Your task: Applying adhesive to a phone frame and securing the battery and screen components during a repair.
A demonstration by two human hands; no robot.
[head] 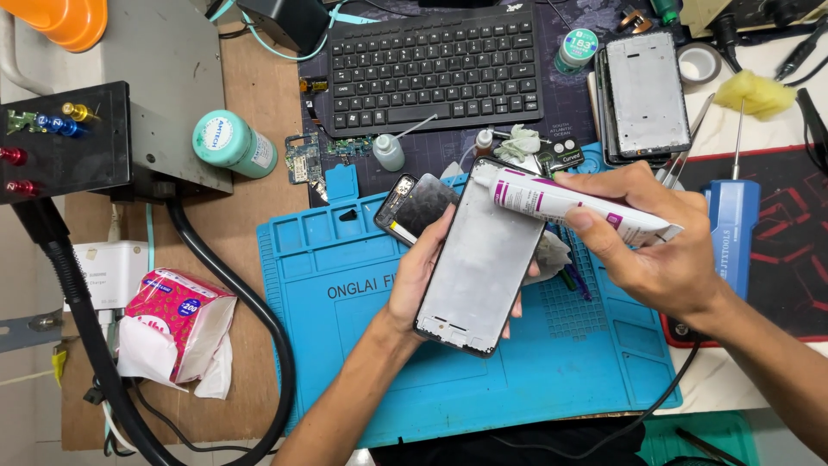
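1. Head view: left hand (pixel 423 276) holds a phone frame (pixel 479 259) from underneath, fingers wrapped round its edges, tilted up above the blue mat (pixel 345 345).
2. Right hand (pixel 655 250) is clamped on a white and purple glue tube (pixel 569 203), with the nozzle at the frame's top edge, touching it or just above; can't tell which.
3. The frame's inner face shows grey and bare. No screen is fitted in it, and no glue bead is clear enough to confirm.
4. A dark phone part (pixel 414 207) lies on the mat just behind the left hand, apart from the frame.
5. Progress, judged: glue work looks to be at the start, at the top edge only; the other edges look untouched.
6. On the desk: a black keyboard (pixel 431 65) at the back, a small squeeze bottle (pixel 388 151) in front of it, a teal can (pixel 233 142) to the left, and a tissue pack (pixel 177 324) at lower left.
7. A stack of spare frames (pixel 645 95) sits at the upper right, with a blue tool (pixel 731 224) beside the right hand.
8. A black hose (pixel 216 285) curves across the left side of the desk.
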